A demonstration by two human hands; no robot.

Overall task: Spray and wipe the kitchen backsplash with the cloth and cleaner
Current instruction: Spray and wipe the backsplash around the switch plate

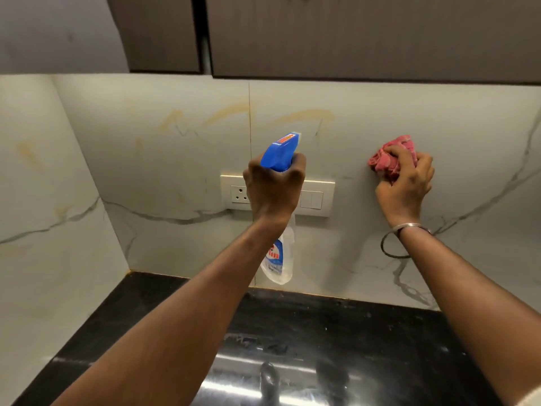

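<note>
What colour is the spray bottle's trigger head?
Blue, with a small orange label on the spray bottle top; head view, gripped by the left hand.

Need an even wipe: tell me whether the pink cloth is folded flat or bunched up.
Bunched up. The pink cloth is a crumpled wad gripped in the right hand, with folds bulging out beyond it.

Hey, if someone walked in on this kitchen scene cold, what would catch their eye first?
The blue-topped spray bottle stands out at centre. The left hand grips it and aims it at the marble-look backsplash, in front of the switch plate. To the right, the right hand holds a bunched pink cloth at the wall. Yellowish streaks run across the backsplash above the bottle.
</note>
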